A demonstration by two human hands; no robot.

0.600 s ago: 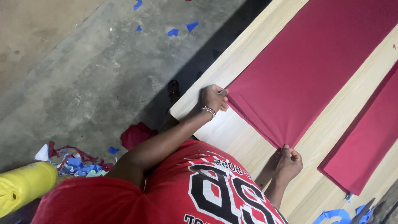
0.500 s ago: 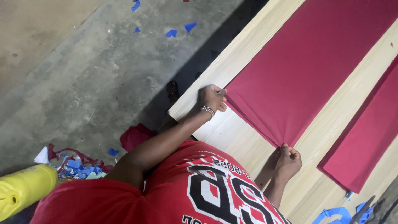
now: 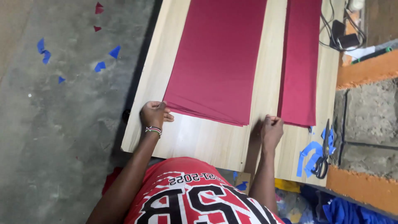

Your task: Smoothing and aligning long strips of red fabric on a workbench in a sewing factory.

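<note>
Pinching the near corners of the red stack (image 3: 217, 58), the left hand (image 3: 154, 115) and right hand (image 3: 271, 129) grip its lower edge at mid-frame. Since a moment ago, the stack has squared up along the table (image 3: 207, 141), beside a second red strip (image 3: 300, 62).

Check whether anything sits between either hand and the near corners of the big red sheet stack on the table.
Nothing visible does. The left hand already pinches the near left corner of the red sheet stack, and the right hand is at its near right corner. The second red stack and the scissors lie off to the right.
</note>
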